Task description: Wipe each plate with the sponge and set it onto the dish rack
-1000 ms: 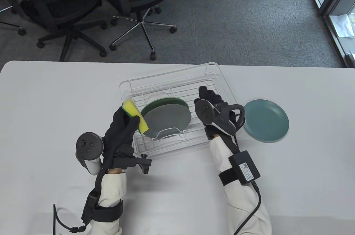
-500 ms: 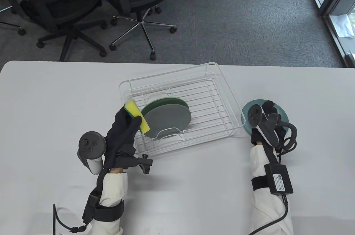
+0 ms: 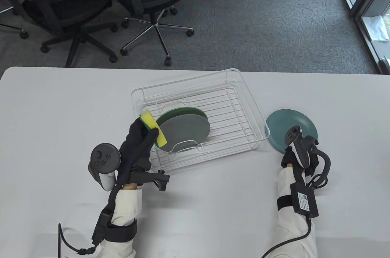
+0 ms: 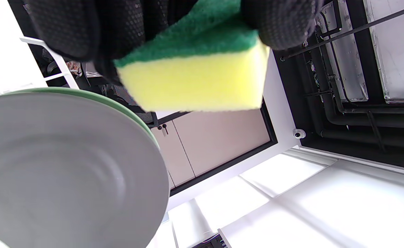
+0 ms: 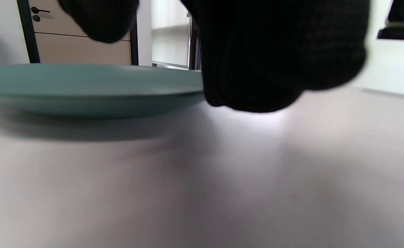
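My left hand [image 3: 143, 133] grips a yellow and green sponge [image 3: 152, 128] at the rack's front left corner, beside the plates. In the left wrist view the sponge [image 4: 195, 79] sits under my fingers [image 4: 67, 27], just above the grey plate [image 4: 60, 165]. The white wire dish rack [image 3: 243, 108] holds a grey plate [image 3: 186, 131] leaning on a green plate [image 3: 182, 111]. A teal plate [image 3: 285, 124] lies flat on the table right of the rack. My right hand [image 3: 300, 150] is at its near rim. There my fingers [image 5: 274, 51] reach the table beside the rim of the teal plate [image 5: 84, 86], and the thumb [image 5: 98, 20] hovers above it.
The white table [image 3: 61, 111] carries everything. Office chairs [image 3: 152, 2] stand on the carpet beyond the table's far edge. A cable and a black box [image 3: 303, 198] run along my right forearm.
My right hand left the rack, crossed right over the teal plate and drew back to its near rim. My left hand with the sponge drifted slightly right and nearer.
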The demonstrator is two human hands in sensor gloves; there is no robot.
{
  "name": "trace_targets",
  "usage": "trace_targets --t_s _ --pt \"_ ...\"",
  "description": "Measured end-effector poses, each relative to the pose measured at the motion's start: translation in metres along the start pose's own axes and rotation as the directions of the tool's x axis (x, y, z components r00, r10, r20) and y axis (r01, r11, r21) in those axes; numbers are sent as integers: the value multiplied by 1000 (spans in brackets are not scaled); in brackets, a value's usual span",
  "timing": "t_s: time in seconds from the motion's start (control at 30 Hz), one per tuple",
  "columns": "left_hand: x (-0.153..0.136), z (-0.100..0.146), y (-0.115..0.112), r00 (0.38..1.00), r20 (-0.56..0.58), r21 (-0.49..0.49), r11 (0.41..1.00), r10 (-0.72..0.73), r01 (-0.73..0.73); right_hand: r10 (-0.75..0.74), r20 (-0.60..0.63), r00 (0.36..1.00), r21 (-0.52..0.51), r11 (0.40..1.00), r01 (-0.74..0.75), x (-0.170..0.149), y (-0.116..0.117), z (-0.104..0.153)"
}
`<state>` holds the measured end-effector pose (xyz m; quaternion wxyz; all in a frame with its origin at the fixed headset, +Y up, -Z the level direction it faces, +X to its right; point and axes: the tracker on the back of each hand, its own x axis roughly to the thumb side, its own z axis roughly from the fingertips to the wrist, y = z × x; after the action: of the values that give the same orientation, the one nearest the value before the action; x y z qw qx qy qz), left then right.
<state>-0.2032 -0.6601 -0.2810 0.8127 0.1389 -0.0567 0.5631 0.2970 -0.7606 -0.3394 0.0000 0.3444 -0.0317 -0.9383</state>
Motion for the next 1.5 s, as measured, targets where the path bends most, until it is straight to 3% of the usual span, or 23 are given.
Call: trace_targets --t_s 0.23,0.57,0.83,1.17,1.27,1.5 --pt "-2 0 -3 1000 -11 -12 1000 -5 5 -138 -72 988 82 986 144 -3 13 -1" --pt "-2 0 -8 1000 -21 -29 1000 -1 0 -187 -169 968 29 980 194 -4 20 -4" --pt "-2 0 -12 1000 -26 -43 999 2 -3 -377 -243 894 15 920 392 -24 23 -8" --pt "-2 0 -15 999 -19 -72 997 34 -35 -738 -299 605 66 617 784 -60 37 -15" --pt "-1 1 -17 999 -15 -77 996 36 -37 -774 -300 558 62 568 821 -65 37 -15" --pt "5 2 -24 999 9 -108 994 32 -31 -868 -157 471 57 468 882 -65 24 -8"
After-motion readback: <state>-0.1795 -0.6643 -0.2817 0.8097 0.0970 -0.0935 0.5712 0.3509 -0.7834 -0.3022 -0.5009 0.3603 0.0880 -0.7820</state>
